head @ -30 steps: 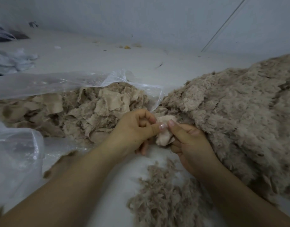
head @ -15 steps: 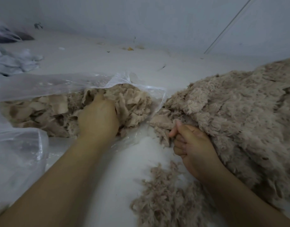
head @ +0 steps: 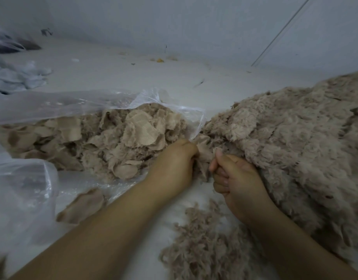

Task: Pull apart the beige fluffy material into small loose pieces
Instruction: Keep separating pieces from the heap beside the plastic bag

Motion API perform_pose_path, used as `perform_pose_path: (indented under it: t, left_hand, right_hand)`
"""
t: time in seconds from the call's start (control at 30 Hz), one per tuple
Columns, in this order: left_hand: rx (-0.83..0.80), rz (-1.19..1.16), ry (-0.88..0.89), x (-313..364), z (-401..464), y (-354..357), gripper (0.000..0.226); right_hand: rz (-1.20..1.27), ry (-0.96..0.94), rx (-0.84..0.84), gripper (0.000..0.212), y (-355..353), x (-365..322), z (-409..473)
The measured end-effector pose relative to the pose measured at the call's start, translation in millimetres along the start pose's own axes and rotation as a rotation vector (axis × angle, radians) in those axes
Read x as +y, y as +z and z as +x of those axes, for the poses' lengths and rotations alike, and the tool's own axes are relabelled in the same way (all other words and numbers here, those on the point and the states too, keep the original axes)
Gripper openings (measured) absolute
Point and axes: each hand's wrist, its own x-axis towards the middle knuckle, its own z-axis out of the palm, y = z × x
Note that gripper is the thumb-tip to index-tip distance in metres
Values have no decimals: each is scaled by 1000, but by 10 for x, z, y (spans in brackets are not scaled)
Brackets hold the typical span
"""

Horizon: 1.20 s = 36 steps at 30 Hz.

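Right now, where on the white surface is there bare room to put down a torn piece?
Bare: the wide white strip behind the plastic bag and the fluffy pile, up to the wall. A narrower patch lies between the forearms, above the loose shreds. Crowded: where the left hand and right hand grip the material.

Fingertips of the left hand (head: 174, 164) and right hand (head: 237, 183) lie buried in the beige fluffy material (head: 291, 150), which runs off the right edge, while the clear plastic bag (head: 28, 190) is cropped at left, its lower-left contents blurred.
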Motion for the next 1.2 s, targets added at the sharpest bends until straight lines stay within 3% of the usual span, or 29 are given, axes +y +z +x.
perform_pose_path:
  t: [0.07, 0.2, 0.47, 0.6, 0.73, 0.83, 1.0, 1.1, 1.2]
  left_hand:
    - [70, -34, -29, -3, -10, -4, 5]
    - [211, -143, -36, 108, -40, -32, 13]
    - [-2, -295, 29, 183, -121, -51, 13]
    - [-6, -344, 39, 135, -147, -70, 18]
    - [-26, -227, -100, 33, -114, -43, 29]
    - [36, -154, -177, -3, -106, -28, 17]
    - [269, -51, -21, 87, -113, -98, 17]
    - [247, 70, 57, 157, -115, -87, 18]
    - [203, 144, 122, 207, -122, -63, 30]
  right_hand:
    - [-38, 13, -16, 36, 4, -2, -4]
    - [-87, 40, -51, 38, -12, -4, 1]
    - [-73, 35, -52, 34, -5, -11, 5]
    - [-63, 39, -47, 49, -10, -3, -7]
    - [-42, 29, 3, 51, 0, -12, -10]
    - [-29, 52, 55, 27, -32, 11, 15]
    - [-96, 2, -32, 28, -20, 12, 2]
    - [-148, -22, -92, 39, -3, -17, -19]
    - [-150, -36, -115, 31, -12, -18, -29]
